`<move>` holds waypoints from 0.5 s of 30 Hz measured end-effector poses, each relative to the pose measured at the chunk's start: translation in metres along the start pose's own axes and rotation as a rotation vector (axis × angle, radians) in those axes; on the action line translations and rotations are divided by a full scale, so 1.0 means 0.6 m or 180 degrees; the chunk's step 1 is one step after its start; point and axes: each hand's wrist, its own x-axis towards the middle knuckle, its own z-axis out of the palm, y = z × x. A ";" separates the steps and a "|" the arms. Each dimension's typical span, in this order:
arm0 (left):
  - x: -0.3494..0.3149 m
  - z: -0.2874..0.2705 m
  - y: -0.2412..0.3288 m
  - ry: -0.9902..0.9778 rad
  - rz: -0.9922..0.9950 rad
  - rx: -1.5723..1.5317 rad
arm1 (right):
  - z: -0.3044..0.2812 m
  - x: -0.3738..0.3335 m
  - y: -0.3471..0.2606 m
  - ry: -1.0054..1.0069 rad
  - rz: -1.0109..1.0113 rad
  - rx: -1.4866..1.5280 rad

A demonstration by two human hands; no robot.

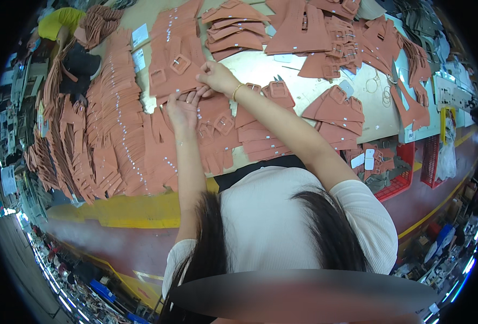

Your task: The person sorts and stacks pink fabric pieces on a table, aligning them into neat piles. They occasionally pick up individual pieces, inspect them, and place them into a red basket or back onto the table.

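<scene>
A rust-coloured fabric piece [166, 80] with a covered square buckle [180, 64] lies in front of me at the upper middle. My left hand [183, 112] is turned palm up at its near edge, the fingers curled against the cloth. Just to the right, my right hand [219, 79] is closed in a pinch at the same piece's lower right corner. The fingertips of both hands nearly meet there. Whether something small sits between them is too fine to tell. Beneath my wrists lie more buckled pieces [224, 124] of the same cloth.
Long overlapping rows of rust fabric pieces [114, 116] with small white stickers cover the table's left. Stacks of buckled pieces [333, 110] lie to the right. A red basket [403, 181] stands at the table's right edge. Another person in a yellow top [60, 22] leans in at the far left.
</scene>
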 end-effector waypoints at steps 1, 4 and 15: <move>0.001 -0.001 -0.001 -0.0188 0.0022 -0.0082 | 0.001 -0.005 -0.006 0.0102 0.0110 -0.0078; 0.013 -0.006 -0.009 0.0365 0.0320 0.0445 | -0.004 -0.035 -0.023 0.0213 -0.0292 -0.0971; 0.023 -0.021 -0.003 0.0084 0.0211 0.0648 | -0.305 -0.417 0.026 0.2480 -0.0273 -0.1843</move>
